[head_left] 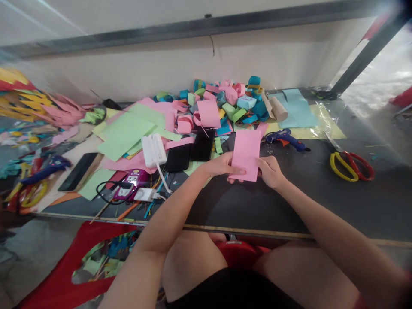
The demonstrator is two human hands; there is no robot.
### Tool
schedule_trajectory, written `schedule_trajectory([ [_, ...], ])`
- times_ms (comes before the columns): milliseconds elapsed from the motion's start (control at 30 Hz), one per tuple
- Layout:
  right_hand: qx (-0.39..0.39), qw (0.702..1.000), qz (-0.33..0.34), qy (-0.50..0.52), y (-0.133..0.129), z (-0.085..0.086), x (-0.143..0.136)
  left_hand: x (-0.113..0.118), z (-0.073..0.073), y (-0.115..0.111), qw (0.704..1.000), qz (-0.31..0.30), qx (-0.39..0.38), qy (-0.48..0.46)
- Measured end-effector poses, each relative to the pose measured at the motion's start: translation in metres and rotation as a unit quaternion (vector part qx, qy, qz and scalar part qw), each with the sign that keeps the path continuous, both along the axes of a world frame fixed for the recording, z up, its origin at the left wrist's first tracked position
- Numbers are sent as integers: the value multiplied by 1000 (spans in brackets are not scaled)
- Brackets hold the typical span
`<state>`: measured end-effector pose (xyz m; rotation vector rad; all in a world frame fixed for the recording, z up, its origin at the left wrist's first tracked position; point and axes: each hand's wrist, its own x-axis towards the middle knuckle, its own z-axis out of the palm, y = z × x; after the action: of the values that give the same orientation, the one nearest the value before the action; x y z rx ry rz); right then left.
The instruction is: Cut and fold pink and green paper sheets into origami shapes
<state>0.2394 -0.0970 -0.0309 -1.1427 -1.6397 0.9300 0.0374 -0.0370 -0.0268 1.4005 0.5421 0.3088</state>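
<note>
A dark worktable [322,189] runs along a pale wall. The left hand [219,166] and right hand [269,171] pinch the near edge of a pink paper sheet [246,153] from either side. Just beyond lies a blue glue gun [286,139]; yellow-and-red scissors [351,165] lie well right.

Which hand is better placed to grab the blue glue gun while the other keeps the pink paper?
Right, probably. The right hand pinches the pink paper on the side where the glue gun lies; the left hand sits across the sheet.
</note>
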Motion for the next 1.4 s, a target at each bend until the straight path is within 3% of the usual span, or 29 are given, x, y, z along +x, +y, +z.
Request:
schedule_trajectory([
  [133, 68, 994, -8, -79, 1, 0, 0, 10, -12, 0, 988, 141, 23, -62],
  [200, 93, 988, -5, -125, 3, -1, 0, 15, -15, -1, 978, 203, 45, -30],
  [267, 103, 982, -3, -158, 4, -4, 0, 17, -14, -3, 972, 228, 58, 9],
  [533, 66, 992, 23, -107, 3, -9, 6, 16, 1, -10, 984, 176, 0, 6],
  [700, 61, 989, -34, -131, 2, -7, 2, 14, 0, -8, 990, 142, -18, 1],
  [1000, 89, 983, -134, -88, -2, -4, 0, 11, -2, -5, 992, 121, -8, 14],
  [1400, 139, 965, -223, -3, -6, -3, 2, 11, 3, -11, 992, 92, 67, 51],
])
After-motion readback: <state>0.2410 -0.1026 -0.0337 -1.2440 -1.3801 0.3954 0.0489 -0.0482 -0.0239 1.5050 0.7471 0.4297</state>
